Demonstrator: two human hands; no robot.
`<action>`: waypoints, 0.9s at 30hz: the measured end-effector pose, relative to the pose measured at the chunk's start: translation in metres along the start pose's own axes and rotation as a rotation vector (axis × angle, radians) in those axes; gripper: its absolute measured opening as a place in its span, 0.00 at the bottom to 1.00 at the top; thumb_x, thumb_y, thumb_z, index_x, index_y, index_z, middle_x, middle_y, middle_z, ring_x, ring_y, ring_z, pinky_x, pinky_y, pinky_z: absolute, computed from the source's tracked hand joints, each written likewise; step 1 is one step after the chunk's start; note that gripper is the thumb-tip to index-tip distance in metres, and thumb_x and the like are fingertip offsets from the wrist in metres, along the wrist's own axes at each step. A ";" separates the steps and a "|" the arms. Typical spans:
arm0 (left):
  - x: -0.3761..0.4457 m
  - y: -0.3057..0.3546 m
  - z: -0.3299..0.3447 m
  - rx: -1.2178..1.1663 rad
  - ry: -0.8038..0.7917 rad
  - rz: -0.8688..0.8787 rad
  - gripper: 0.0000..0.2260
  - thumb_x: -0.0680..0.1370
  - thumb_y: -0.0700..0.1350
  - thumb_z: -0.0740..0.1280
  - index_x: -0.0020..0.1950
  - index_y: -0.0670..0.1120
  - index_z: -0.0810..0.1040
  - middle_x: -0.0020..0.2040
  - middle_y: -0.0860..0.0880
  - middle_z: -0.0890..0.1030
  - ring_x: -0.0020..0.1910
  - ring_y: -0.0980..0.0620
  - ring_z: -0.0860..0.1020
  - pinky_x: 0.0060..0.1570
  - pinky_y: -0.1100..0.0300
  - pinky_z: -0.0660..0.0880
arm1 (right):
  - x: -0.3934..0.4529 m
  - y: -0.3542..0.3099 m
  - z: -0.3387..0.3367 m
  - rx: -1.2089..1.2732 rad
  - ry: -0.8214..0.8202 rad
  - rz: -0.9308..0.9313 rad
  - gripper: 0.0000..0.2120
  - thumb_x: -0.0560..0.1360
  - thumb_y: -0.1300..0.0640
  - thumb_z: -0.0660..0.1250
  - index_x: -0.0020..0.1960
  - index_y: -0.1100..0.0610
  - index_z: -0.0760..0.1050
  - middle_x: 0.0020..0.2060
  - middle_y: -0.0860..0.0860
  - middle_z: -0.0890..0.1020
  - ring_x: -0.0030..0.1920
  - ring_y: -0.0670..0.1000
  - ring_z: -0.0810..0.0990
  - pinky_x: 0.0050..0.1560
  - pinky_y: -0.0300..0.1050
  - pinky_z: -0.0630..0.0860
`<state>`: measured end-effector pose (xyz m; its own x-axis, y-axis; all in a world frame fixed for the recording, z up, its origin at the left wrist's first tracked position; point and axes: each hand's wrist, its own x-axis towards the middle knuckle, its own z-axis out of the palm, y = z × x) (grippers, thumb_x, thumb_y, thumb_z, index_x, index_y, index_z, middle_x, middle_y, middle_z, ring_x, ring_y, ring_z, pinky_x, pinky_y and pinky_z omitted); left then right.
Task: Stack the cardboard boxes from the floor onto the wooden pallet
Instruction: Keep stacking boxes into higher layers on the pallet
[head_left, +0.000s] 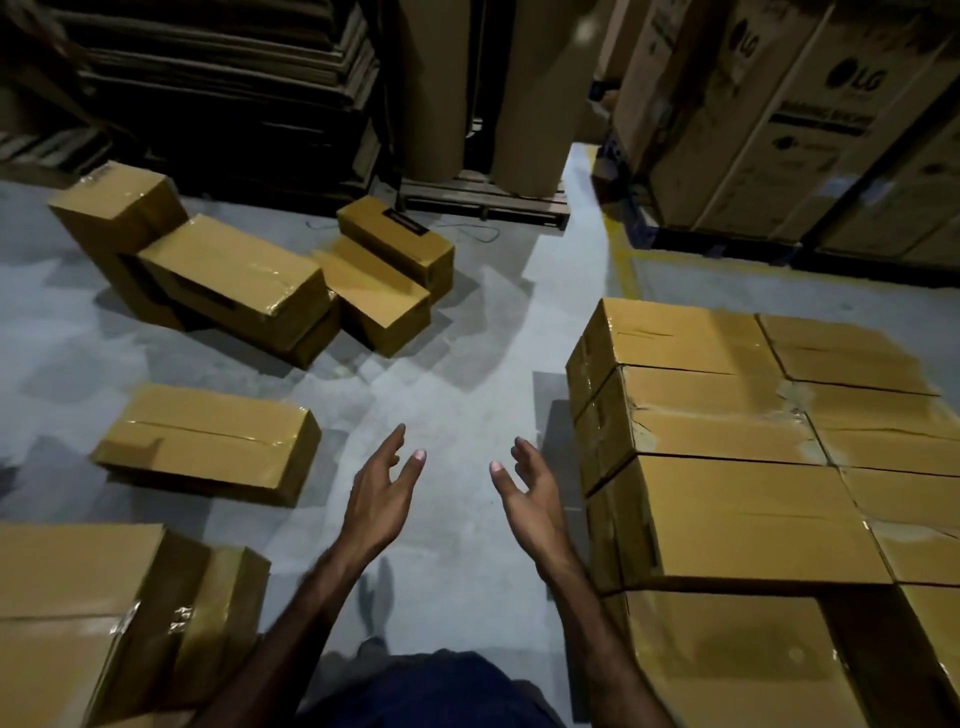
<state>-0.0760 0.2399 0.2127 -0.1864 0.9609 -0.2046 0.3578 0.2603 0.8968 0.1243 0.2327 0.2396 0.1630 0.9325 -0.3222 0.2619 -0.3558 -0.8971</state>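
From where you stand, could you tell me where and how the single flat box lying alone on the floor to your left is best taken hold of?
Probably by its two short ends, one hand on each. The lone box lies flat, long side towards you, apart from the others, so both ends are free. Both the left hand and right hand are open and empty; come from above its near long side.

left hand (382, 493) empty, fingers spread | right hand (530, 496) empty, fingers spread

Left hand (382, 496) and right hand (530, 499) reach forward empty, fingers relaxed, between floor boxes (208, 447) and stacked boxes (727, 467).
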 end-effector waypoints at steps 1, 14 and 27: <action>0.004 -0.003 -0.008 -0.002 0.007 -0.004 0.26 0.85 0.58 0.64 0.83 0.55 0.66 0.80 0.52 0.70 0.75 0.49 0.72 0.73 0.47 0.71 | 0.002 -0.004 0.008 -0.011 -0.006 -0.002 0.30 0.82 0.46 0.70 0.81 0.47 0.66 0.77 0.46 0.72 0.77 0.49 0.70 0.76 0.55 0.70; 0.042 -0.060 -0.115 -0.090 0.182 -0.179 0.27 0.85 0.60 0.63 0.83 0.55 0.66 0.80 0.54 0.69 0.78 0.52 0.69 0.77 0.46 0.67 | 0.038 -0.045 0.138 -0.162 -0.239 -0.054 0.29 0.82 0.48 0.70 0.81 0.49 0.67 0.77 0.47 0.73 0.75 0.51 0.72 0.76 0.55 0.70; -0.019 -0.127 -0.209 -0.334 0.754 -0.518 0.26 0.84 0.60 0.66 0.81 0.58 0.67 0.76 0.55 0.72 0.72 0.53 0.73 0.70 0.52 0.72 | 0.082 -0.092 0.313 -0.373 -0.875 -0.235 0.28 0.83 0.51 0.69 0.81 0.50 0.66 0.77 0.50 0.73 0.76 0.53 0.72 0.75 0.57 0.70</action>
<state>-0.3088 0.1695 0.1843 -0.8259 0.3923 -0.4050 -0.1902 0.4822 0.8551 -0.1839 0.3612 0.2010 -0.6556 0.6448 -0.3930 0.5057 -0.0116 -0.8626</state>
